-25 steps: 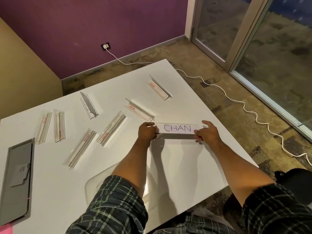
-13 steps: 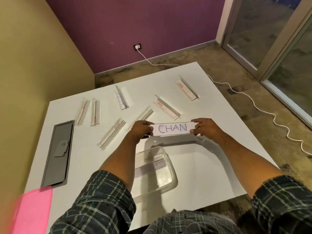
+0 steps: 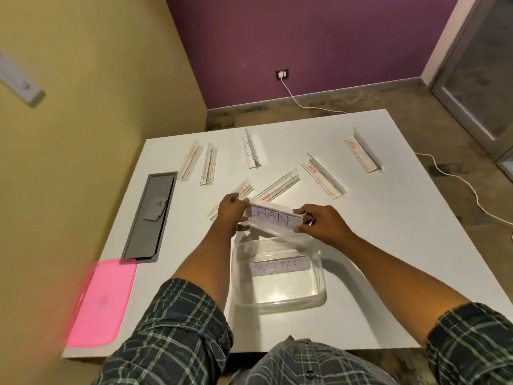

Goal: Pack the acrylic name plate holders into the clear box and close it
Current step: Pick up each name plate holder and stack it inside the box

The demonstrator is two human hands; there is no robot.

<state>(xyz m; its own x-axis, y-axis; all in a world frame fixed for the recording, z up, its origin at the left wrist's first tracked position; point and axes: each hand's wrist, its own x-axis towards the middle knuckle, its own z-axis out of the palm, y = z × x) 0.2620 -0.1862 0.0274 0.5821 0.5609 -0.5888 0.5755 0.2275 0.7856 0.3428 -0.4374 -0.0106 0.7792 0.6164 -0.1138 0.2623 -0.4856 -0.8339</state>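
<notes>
The paper strip in the name plate holder (image 3: 273,219) gripped by both hands reads "HAN"; the fingers (image 3: 244,211) of the left hand (image 3: 231,215) cover whatever letter comes first. A second strip, in the holder lying inside the clear box (image 3: 277,273), carries pale handwriting that starts with something like "B" and cannot be read for sure. The small red labels on the holders spread over the worktop (image 3: 388,245) are too tiny to read.
</notes>
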